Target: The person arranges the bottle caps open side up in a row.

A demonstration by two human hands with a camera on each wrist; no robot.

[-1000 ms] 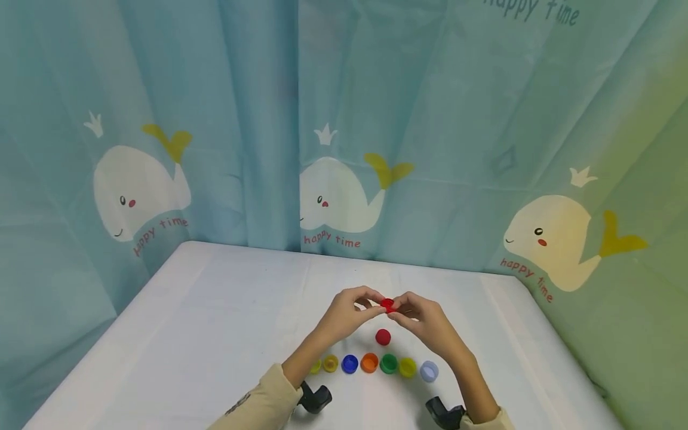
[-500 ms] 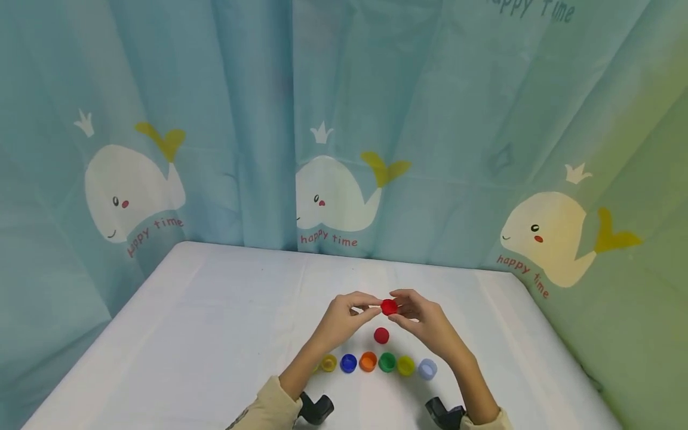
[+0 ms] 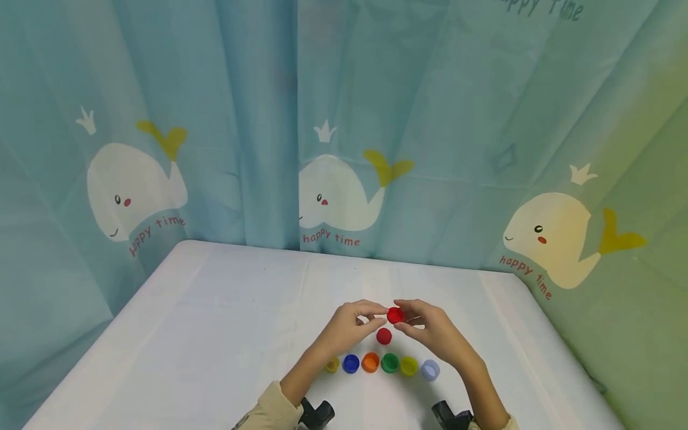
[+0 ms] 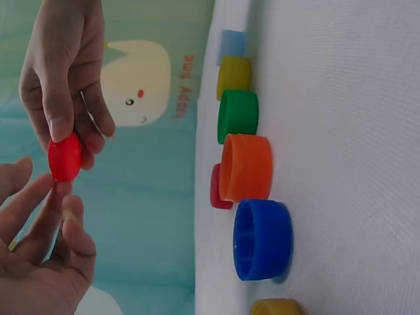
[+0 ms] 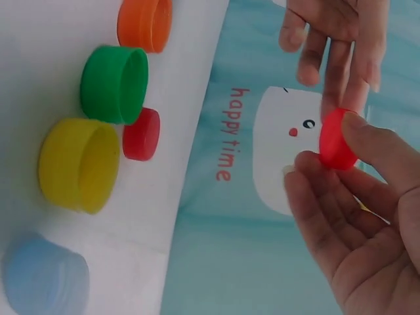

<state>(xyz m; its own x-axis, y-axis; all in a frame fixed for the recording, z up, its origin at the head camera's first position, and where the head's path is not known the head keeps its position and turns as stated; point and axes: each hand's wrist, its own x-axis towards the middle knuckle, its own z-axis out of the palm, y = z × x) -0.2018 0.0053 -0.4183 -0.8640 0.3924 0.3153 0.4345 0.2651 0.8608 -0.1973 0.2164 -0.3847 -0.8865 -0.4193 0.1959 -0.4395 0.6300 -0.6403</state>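
Note:
Above the table, my right hand [image 3: 432, 328] pinches a red bottle cap [image 3: 395, 315] between thumb and fingers. My left hand [image 3: 346, 325] is just left of it; in the left wrist view its fingertips reach the edge of the held cap [image 4: 64, 157], while the thumb stands apart. Beneath the hands a second red cap [image 3: 384, 336] lies on the table. Nearer me is a curved row of caps: dark yellow [image 3: 332, 364], blue [image 3: 351, 364], orange [image 3: 370, 362], green [image 3: 389, 363], yellow [image 3: 408, 366] and pale blue [image 3: 430, 370].
The white table [image 3: 226, 334] reaches back to a teal curtain [image 3: 258, 119] printed with whales. Black wrist mounts show below the left forearm [image 3: 317, 414] and beside the right one [image 3: 450, 416].
Both hands have come slightly down and right with the red cap. The cap has turned to face me. My left thumb has let go of it, leaving it in the right hand.

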